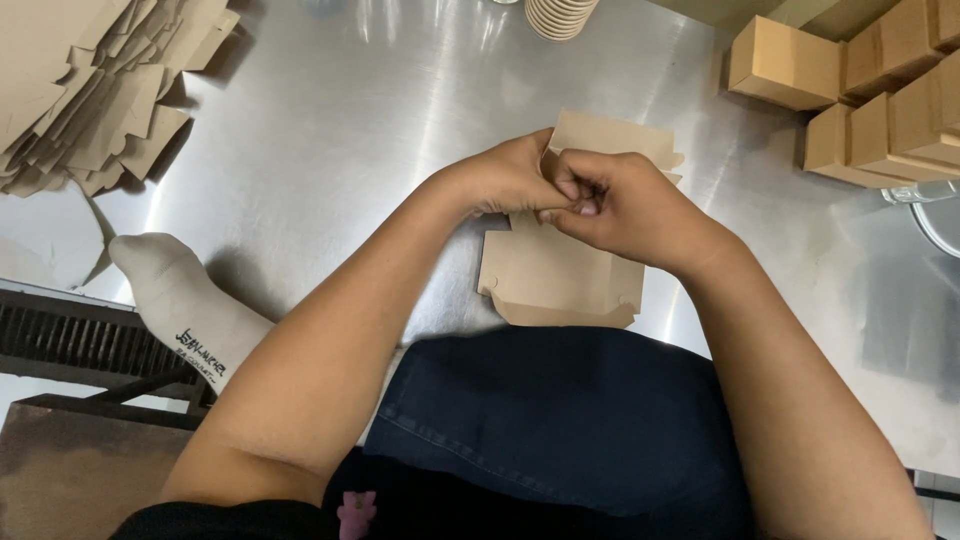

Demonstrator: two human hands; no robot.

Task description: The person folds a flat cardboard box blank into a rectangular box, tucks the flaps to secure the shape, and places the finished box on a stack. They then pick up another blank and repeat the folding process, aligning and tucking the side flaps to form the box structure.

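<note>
Brown, flat die-cut cardboard box blank point(560, 275) — light, bendable, best gripped along its folds — sat pinched by left hand point(510, 175) and right hand point(625, 205), fingers point(570, 187) clamped.

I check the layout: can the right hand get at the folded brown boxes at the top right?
Probably yes. The folded boxes lie on the right hand side with bare metal table between, but both hands grip a flat cardboard blank.

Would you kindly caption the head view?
Both hands, left hand and right hand, fold a flat cardboard blank on steel table.
</note>
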